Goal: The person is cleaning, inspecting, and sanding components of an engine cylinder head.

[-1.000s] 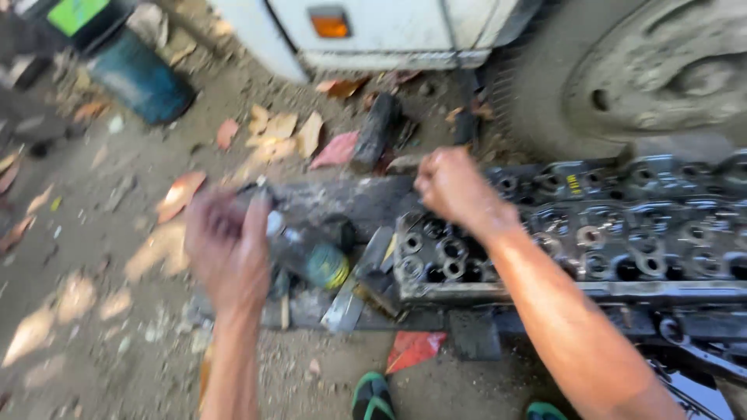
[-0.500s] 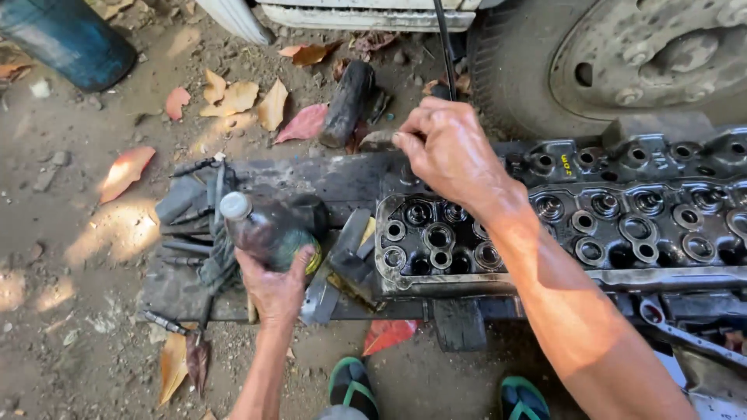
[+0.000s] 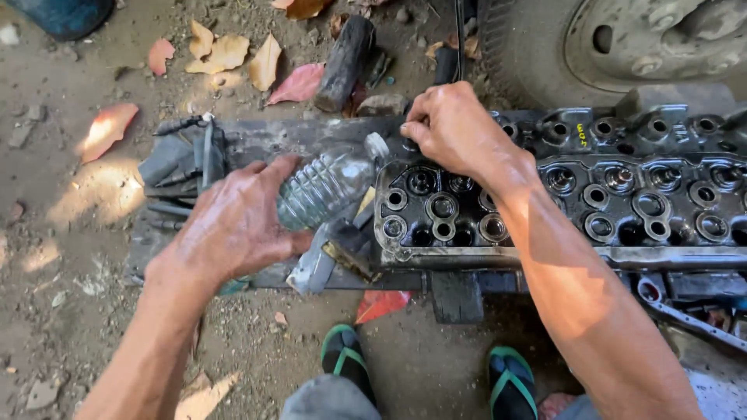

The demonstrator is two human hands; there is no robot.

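My left hand [image 3: 233, 222] grips a clear ribbed plastic bottle [image 3: 331, 185] and tilts it so its white cap points at the near end of a grimy metal cylinder head [image 3: 622, 194]. The head lies on a dark plank on the dirt ground. My right hand [image 3: 455, 128] rests on the head's upper left corner, fingers pinched together at the edge beside the bottle's cap. What the fingers pinch is hidden.
Greasy tools and a rag [image 3: 183, 159] lie left of the bottle. A vehicle tyre [image 3: 615, 47] stands behind the head. A dark cylinder [image 3: 346, 62] and dry leaves lie on the ground. A wrench [image 3: 685, 315] lies lower right. My sandalled feet [image 3: 346, 358] are below.
My left hand picked up the bottle, brought it right and tipped its cap toward the cylinder head. My right hand stayed at the head's corner.
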